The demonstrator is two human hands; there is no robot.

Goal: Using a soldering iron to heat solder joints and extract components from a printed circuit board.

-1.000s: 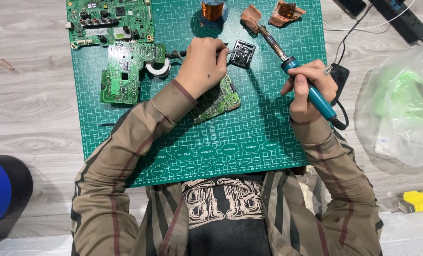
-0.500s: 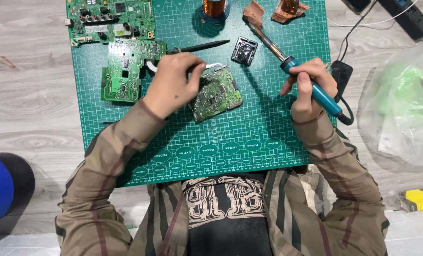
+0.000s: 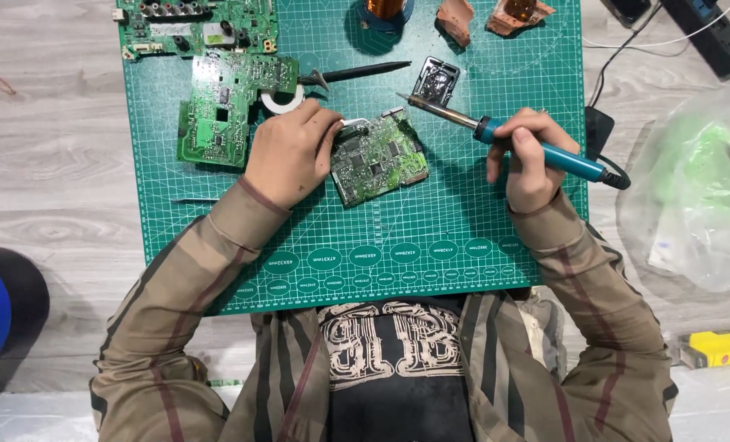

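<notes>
Hands flank small circuit board [image 3: 377, 157] mid-mat, bare cutting mat [image 3: 430, 221] below.

a pale grey wood-grain floor [image 3: 45, 164] runs under everything, its planks lying left to right. a green gridded cutting mat [image 3: 463, 237] lies on it. a crumpled clear plastic bag [image 3: 696, 188] with green inside sits at the right, a black power strip [image 3: 713, 37] at the top right corner, a yellow box [image 3: 721, 348] low on the right. the light is even and soft
</notes>
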